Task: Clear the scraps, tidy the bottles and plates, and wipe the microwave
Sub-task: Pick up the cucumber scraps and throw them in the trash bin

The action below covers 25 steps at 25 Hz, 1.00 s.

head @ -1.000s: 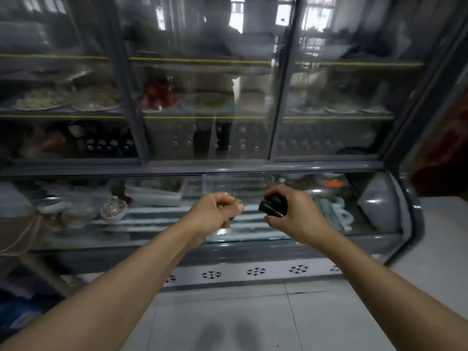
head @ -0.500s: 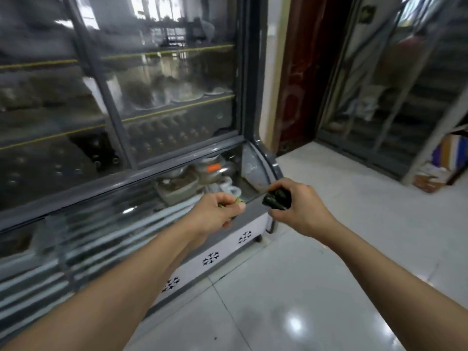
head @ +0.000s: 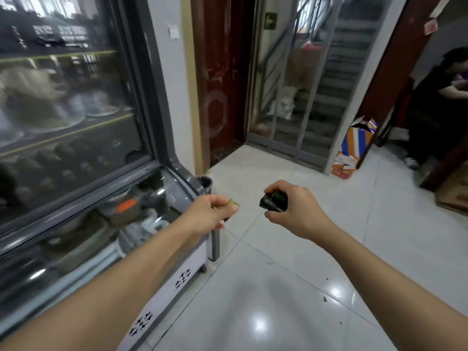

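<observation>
My left hand [head: 212,211] is closed around small greenish scraps [head: 232,203] that poke out past the fingers. My right hand [head: 291,211] is closed on dark, shiny scraps [head: 272,201], which look like pieces of rind. Both hands are held out in front of me at about waist height, a short gap apart, over the white tiled floor. No bottles, plates or microwave are in sight.
A glass-fronted display fridge [head: 162,138] with dishes of food fills the left. Ahead are a red door [head: 220,79] and a glazed stairwell partition [head: 311,92]. A cardboard box [head: 354,145] stands by a doorway at right, where a seated person [head: 435,107] is.
My view has swung to the right, from facing the fridge to the corner and doorway beyond it. Both hands keep their scraps and stay the same distance apart.
</observation>
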Tool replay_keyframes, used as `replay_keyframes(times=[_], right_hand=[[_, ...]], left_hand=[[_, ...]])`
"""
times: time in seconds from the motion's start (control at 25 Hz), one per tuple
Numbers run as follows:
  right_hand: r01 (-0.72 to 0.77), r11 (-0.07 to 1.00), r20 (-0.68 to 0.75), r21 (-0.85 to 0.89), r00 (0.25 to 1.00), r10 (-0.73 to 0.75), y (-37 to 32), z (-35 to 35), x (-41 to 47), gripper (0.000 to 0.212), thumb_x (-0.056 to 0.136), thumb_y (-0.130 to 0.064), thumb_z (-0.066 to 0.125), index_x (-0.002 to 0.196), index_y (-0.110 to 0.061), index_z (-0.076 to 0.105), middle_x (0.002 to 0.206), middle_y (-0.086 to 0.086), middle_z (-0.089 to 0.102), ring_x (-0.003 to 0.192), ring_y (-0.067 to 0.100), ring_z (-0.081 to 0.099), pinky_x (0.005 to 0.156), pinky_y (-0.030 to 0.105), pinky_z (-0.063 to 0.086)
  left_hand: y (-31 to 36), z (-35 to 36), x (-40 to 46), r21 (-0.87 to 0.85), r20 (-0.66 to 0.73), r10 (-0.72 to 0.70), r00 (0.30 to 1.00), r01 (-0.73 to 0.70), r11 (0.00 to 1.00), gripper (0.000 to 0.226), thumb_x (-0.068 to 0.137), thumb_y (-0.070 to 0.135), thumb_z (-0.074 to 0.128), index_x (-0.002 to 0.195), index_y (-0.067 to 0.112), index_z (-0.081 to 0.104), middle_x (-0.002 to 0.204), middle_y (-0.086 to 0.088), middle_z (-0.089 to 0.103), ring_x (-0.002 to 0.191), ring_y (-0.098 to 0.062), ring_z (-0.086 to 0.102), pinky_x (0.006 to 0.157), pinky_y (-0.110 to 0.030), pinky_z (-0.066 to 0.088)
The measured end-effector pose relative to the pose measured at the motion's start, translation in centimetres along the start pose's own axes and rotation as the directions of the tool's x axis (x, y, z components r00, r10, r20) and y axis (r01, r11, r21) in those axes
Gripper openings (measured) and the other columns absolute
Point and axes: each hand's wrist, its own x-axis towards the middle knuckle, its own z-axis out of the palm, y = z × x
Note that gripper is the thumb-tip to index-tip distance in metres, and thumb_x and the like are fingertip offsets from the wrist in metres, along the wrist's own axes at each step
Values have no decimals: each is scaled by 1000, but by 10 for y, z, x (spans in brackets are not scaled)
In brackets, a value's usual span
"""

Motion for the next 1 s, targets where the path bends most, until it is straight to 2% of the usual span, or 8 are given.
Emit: replay_keyframes(times=[0.16, 0.36, 0.52, 0.76, 0.92, 1.0], right_hand=[[-60, 998, -51, 21, 997, 61, 40, -27, 44, 38, 72, -16, 71, 106, -27, 58, 97, -4, 61, 80, 9, 58, 52, 16, 50], [-87, 996, -76, 19, 993, 89, 100, -62, 115, 38, 73, -16, 72, 107, -26, 58, 99, -2, 60, 81, 12, 58, 54, 22, 54], [-57, 998, -54, 14, 997, 57, 155, -93, 185, 39, 74, -17, 72, 108, -26, 58, 101, 0, 60, 83, 15, 59, 58, 27, 56], [13, 1000, 38, -20, 999, -12, 241, -140, 307, 40, 74, -19, 72, 111, -25, 57, 102, -1, 62, 87, 15, 58, 59, 19, 51], [51, 999, 73, 5, 996, -52, 275, -151, 370, 39, 74, -19, 72, 110, -26, 57, 100, -3, 62, 84, 12, 57, 57, 13, 45], [64, 998, 94, 3, 993, -64, 289, -150, 405, 39, 75, -20, 72, 110, -27, 57, 100, -4, 61, 83, 10, 57, 57, 12, 45]], left_hand=[[28, 30, 72, 16, 66, 25, 997, -27, 1000, 29, 87, 23, 66, 111, 6, 63, 107, -1, 63, 86, -8, 56, 63, -15, 48], [57, 75, 165, 49, 108, 50, 993, -55, 997, 27, 87, 23, 66, 108, 6, 63, 102, -1, 63, 88, -10, 57, 61, -15, 48], [80, 112, 242, 63, 55, 48, 997, -51, 997, 25, 86, 26, 66, 105, 9, 64, 98, 3, 63, 83, -6, 57, 60, -14, 47], [113, 171, 360, 35, -40, -16, 999, 17, 999, 25, 85, 28, 67, 103, 10, 65, 101, 1, 64, 84, -6, 58, 59, -15, 45], [125, 184, 420, 18, -77, -50, 996, 51, 999, 13, 84, 27, 69, 88, 16, 66, 82, 4, 59, 69, -4, 55, 56, -14, 45], [130, 184, 453, 17, -115, -63, 991, 65, 998, 12, 84, 28, 69, 87, 16, 65, 77, 5, 56, 65, -3, 53, 54, -13, 45]])
